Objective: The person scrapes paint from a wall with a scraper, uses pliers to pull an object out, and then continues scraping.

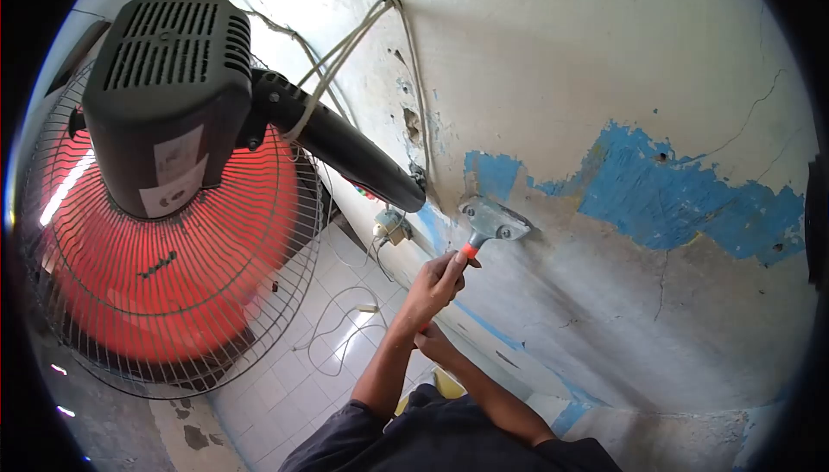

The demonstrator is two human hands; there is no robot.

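Note:
A long-handled scraper (494, 220) with a wide grey metal head and an orange handle slants up to the wall (622, 325). Its head lies at the wall surface, just below a small blue patch (494, 175). My left hand (439, 284) is wrapped round the handle close below the head. Lower down, my right hand (434, 345) is closed at the handle's other end, where a bit of orange shows. Most of the handle between them is hidden behind my left hand and forearm. A larger blue patch (665, 191) spreads to the right, bordered by whitish coating and bare grey.
A big wall fan (168, 204) with a red blade and wire cage fills the left, its black arm (350, 151) reaching the wall. Loose cables (345, 44) hang above it. A socket box (393, 228) sits low, with a cord (332, 368) over the tiled floor (285, 381).

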